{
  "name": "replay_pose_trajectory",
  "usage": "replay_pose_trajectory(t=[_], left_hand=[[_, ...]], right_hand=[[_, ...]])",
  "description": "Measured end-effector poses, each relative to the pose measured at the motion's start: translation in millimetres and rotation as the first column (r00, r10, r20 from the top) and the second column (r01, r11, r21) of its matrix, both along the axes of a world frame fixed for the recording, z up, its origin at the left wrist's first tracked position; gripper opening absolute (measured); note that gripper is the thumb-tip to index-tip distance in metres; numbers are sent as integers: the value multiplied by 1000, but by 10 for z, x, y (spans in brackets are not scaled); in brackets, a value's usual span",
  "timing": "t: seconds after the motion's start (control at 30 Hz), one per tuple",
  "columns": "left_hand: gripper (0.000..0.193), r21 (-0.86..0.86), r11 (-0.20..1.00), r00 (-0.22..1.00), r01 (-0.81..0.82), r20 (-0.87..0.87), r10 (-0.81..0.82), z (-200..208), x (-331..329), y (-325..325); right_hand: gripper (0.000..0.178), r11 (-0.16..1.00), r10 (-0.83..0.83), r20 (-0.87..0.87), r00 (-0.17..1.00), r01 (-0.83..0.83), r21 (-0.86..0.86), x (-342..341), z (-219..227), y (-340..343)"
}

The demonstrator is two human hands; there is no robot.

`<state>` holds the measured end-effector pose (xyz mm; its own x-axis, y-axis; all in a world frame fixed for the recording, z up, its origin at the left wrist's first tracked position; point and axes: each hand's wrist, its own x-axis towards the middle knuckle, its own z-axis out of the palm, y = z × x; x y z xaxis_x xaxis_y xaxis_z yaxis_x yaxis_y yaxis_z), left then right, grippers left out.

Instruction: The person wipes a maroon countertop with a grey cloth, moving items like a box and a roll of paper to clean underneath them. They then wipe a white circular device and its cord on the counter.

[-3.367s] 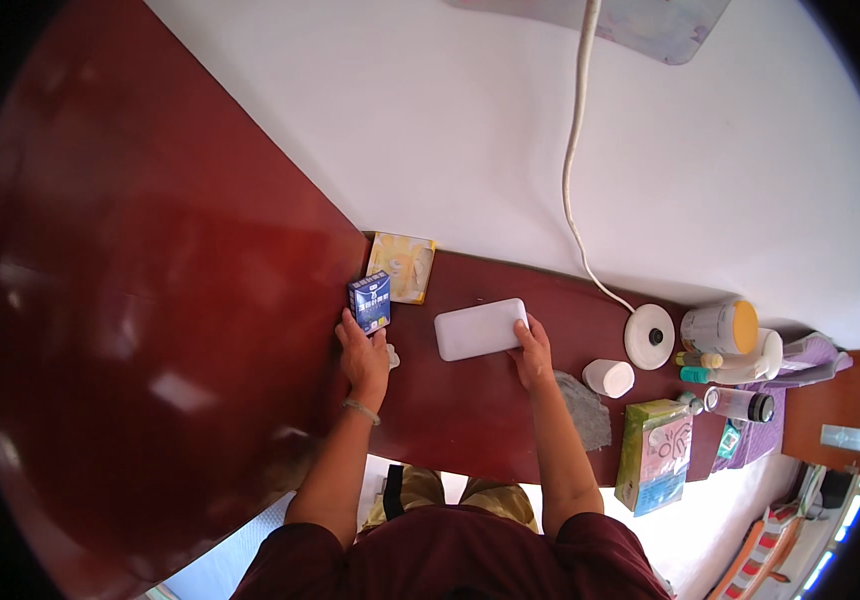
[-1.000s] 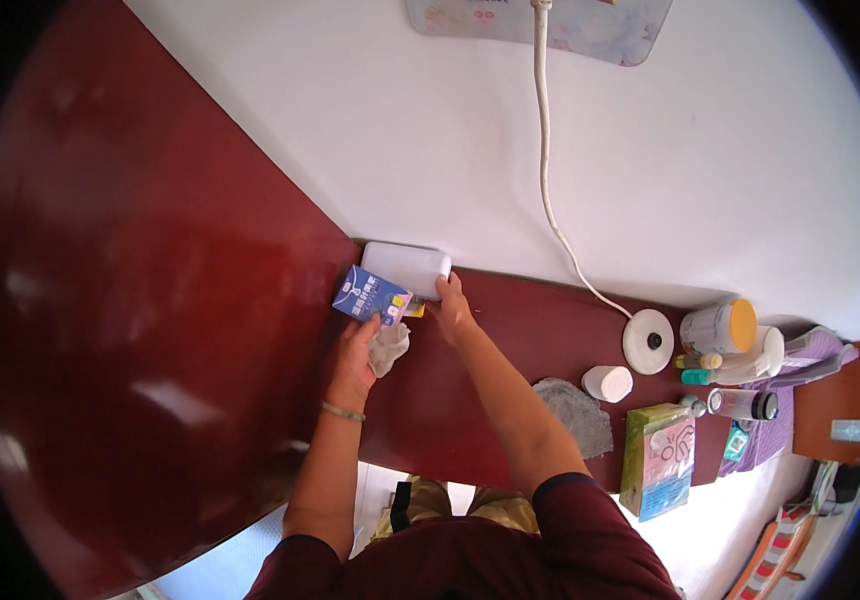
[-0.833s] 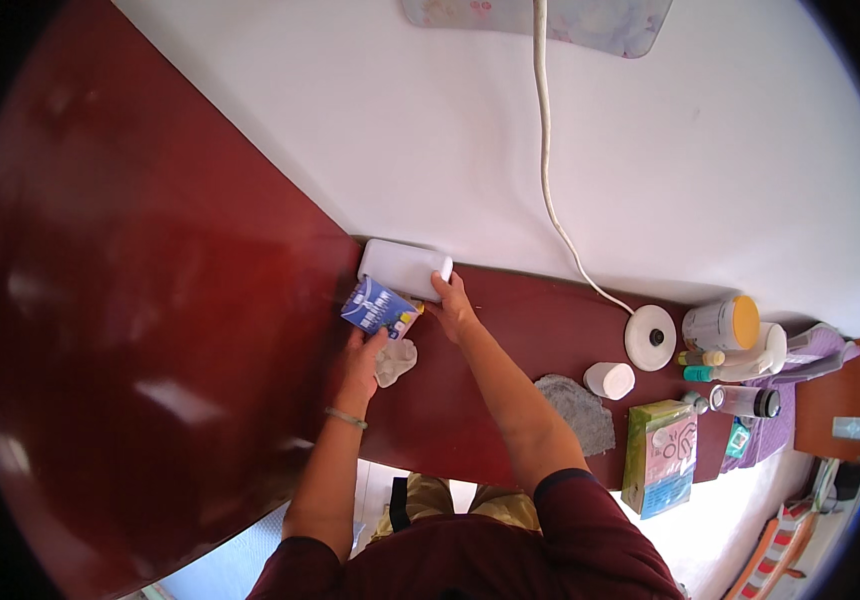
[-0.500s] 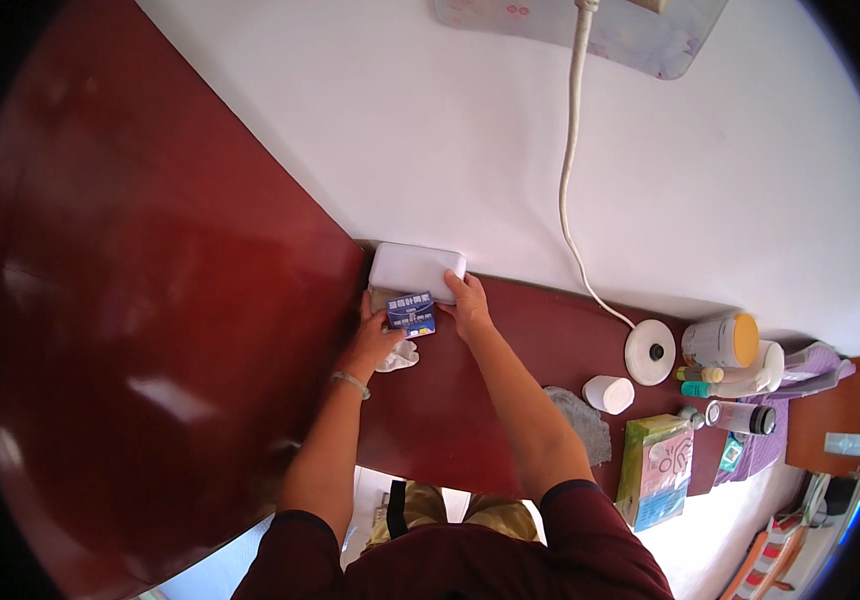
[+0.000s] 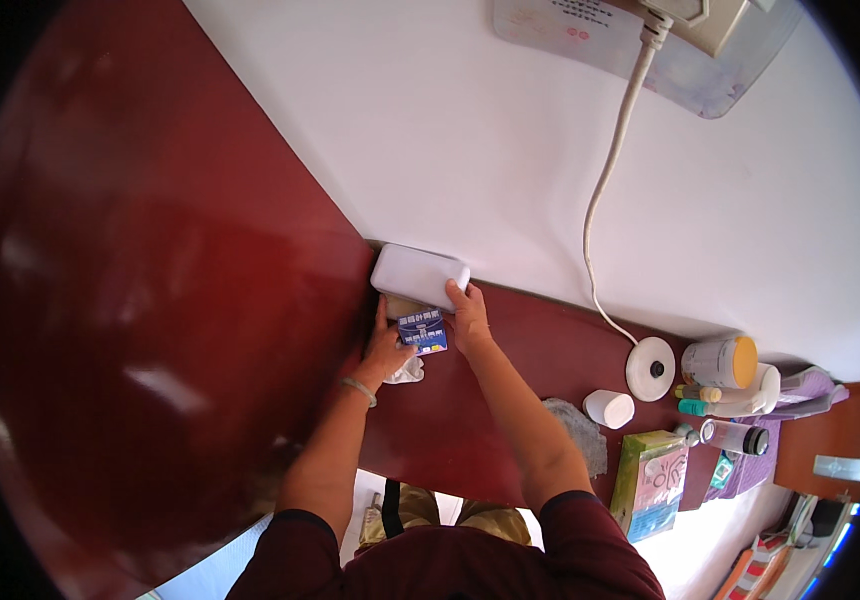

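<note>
A small blue carton point(image 5: 423, 333) sits near the far left corner of the dark red tabletop point(image 5: 430, 430), just in front of a white, round-cornered rectangular case point(image 5: 420, 272). From where I stand, the left hand point(image 5: 388, 347) has its thumb over the carton's lower left edge, its forefinger stretched up toward a tan strip of something flat point(image 5: 400, 308) showing below the case; whether it truly grips the carton I can't tell. The right hand point(image 5: 468, 312) holds the case by its right end, thumb on top, the lower fingers hidden.

That one-ended hold looks like the weak point: if the thumb slides on what seems a smooth shell, the case could swing or drop onto the left fingers. Crowded this close, a nudge from the case could also tip the carton toward the crumpled white cloth point(image 5: 408, 372) just below it.

Farther right, well apart from the hands, are a grey rag point(image 5: 580, 433), a white tub point(image 5: 609, 409) and a corded kettle base point(image 5: 650, 369). A careless right elbow might catch the rag, which lies just beside that forearm.
</note>
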<state>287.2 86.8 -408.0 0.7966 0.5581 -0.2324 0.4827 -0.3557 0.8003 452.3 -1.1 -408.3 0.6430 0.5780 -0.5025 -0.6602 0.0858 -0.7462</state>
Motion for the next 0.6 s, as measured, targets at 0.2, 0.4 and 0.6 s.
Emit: replay_pose_trajectory(t=[0.2,0.4,0.6], left_hand=[[47,44,999,1000,-2,25,1,-144,-54,13],[47,-55,998,1000,-12,28,13,-33,-78,4],[46,-100,994,986,-48,155,63,108,-296,-99]], right_hand=[[66,989,43,133,990,-24,-143,-73,14,147],[82,980,168,27,985,-164,-114,-83,160,33],[87,986,143,-32,989,-145,-78,-43,136,-15]])
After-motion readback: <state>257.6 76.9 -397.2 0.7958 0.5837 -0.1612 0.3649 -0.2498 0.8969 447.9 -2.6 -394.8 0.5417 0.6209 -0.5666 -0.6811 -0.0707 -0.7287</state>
